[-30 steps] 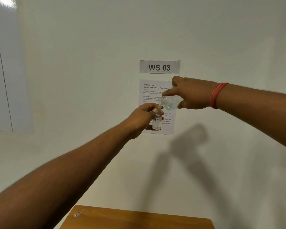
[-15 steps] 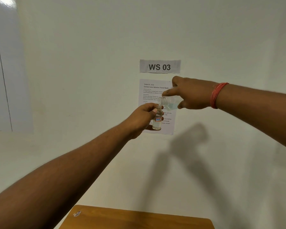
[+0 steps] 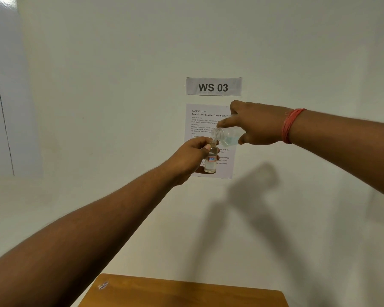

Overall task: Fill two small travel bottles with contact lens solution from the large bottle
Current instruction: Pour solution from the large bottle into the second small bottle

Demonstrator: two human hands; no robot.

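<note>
My left hand (image 3: 192,156) grips a small clear travel bottle (image 3: 210,159) upright in the air; it has a small red and blue label and clear liquid inside. My right hand (image 3: 256,124), with a red thread band at the wrist, holds the large clear bottle (image 3: 225,136) tipped on its side. Its open threaded mouth sits just above the small bottle's neck. Bluish liquid shows in the large bottle. Most of the large bottle is hidden by my fingers. No second small bottle is in view.
Behind the hands a white wall carries a "WS 03" label (image 3: 213,86) and a printed task sheet (image 3: 205,120). The far edge of a wooden table (image 3: 182,291) shows at the bottom. A glossy white panel (image 3: 0,96) is at the left.
</note>
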